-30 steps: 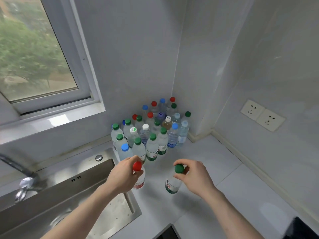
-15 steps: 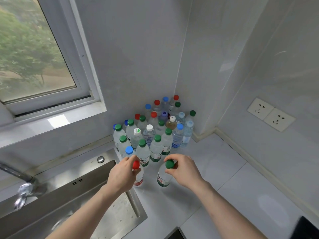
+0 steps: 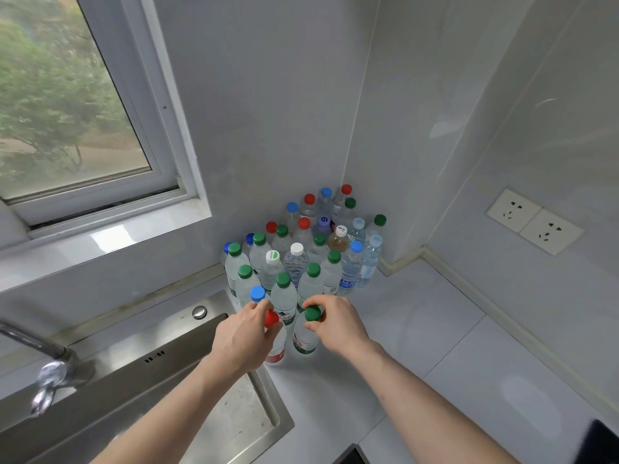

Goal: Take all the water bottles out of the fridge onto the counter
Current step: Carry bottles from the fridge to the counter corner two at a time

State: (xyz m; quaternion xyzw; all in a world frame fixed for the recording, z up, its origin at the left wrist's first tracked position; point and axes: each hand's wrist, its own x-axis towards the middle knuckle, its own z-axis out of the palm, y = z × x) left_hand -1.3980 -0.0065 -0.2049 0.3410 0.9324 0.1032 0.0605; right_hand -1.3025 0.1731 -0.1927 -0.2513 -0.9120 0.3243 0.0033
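Note:
Several water bottles with green, blue, red and white caps stand packed in the corner of the pale counter. My left hand grips the neck of a red-capped bottle that stands upright on the counter beside the sink. My right hand holds a green-capped bottle by its cap, upright, right next to the red-capped one. Both bottles stand at the front edge of the group. No fridge is in view.
A steel sink with a tap lies to the left, its rim touching the bottle area. A window is above it. Two wall sockets sit on the right wall. A dark object pokes in at bottom right.
Both hands have moved the two bottles away from me toward the group in the corner, and closer to each other. The camera has tipped slightly.

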